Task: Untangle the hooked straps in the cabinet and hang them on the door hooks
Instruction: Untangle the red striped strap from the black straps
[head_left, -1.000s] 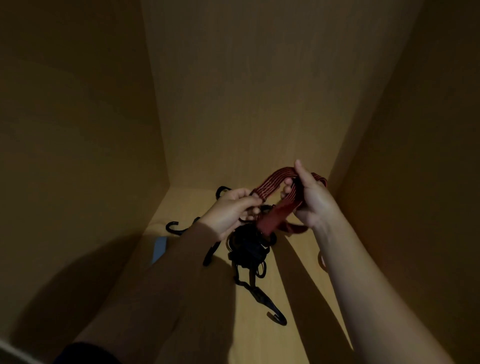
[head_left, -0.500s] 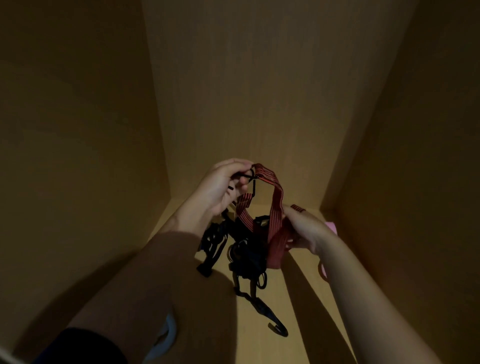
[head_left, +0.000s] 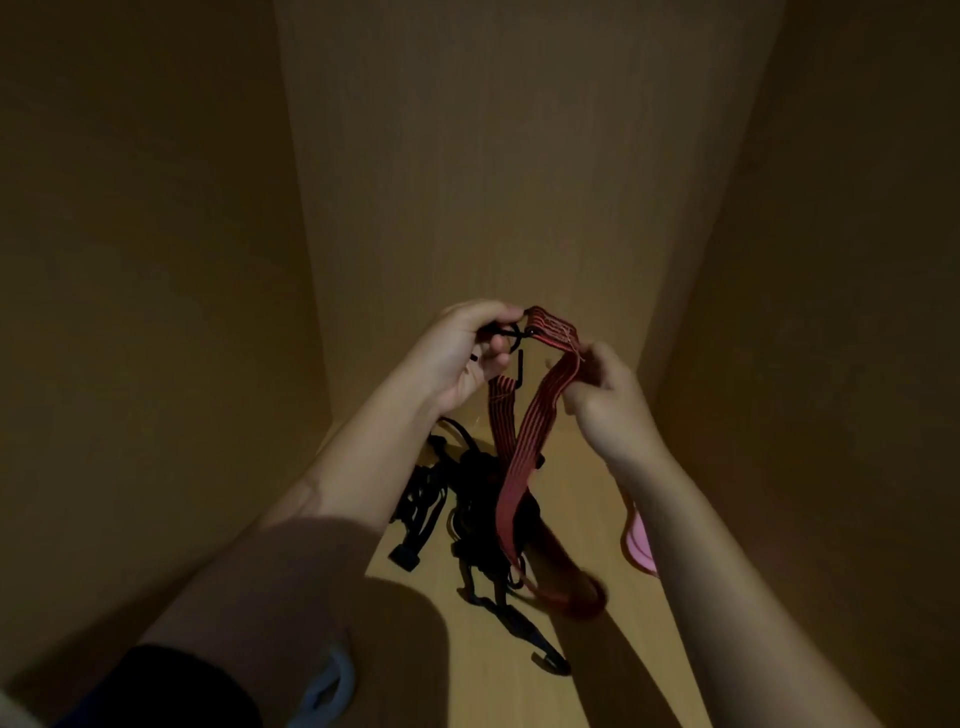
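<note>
Red webbing is the thing in hand: the red strap (head_left: 524, 441) is lifted clear of the cabinet floor (head_left: 597, 691) at its upper end and stretches as a short, nearly level span between the two hands. The left hand (head_left: 457, 358) is curled round the black hook (head_left: 511, 335) at that end, while the right hand (head_left: 610, 400) pinches the webbing just beside it, on the right. From there two runs of the strap drop down and toward the person, crossing each other, so the long axis goes from the hands steeply down into the dark tangle (head_left: 467, 493) of other straps lying on the floor between the forearms. The lower loop of red appears to pass under or through that heap; in this dim light I cannot tell which. The left hand is the nearer to the hook, the right to the free webbing, so I judge the coming pull has to go up and away from the heap. No door hooks are in view.
</note>
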